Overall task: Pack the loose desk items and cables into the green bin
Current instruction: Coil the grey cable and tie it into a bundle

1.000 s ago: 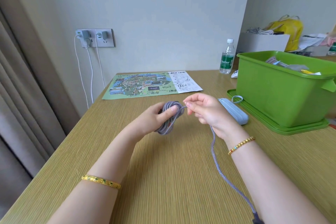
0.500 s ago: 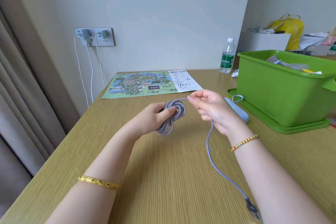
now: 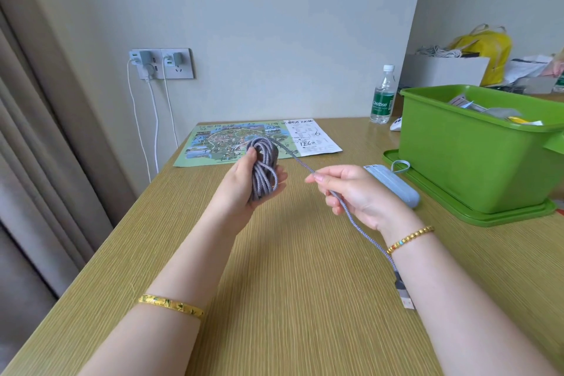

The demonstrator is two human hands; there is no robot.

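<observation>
Left hand [image 3: 244, 185] above the wooden desk [image 3: 305, 284], fingers curled closed around a bundle of grey braided cable [image 3: 263, 168]. Right hand [image 3: 357, 192] beside it, thumb and forefinger pinched on the loose strand, running from the bundle down past the wrist to a USB plug [image 3: 404, 294], hanging just over the desk. Green bin [image 3: 476, 156] at the right on its lid, papers inside, probably also other items. Pale blue case [image 3: 393, 185] just beside the bin.

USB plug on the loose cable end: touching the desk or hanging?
Cannot tell. In the head view the USB plug dangles below the right hand beside the forearm, seen against the desk. From above, no clear gap or contact shows.
</observation>
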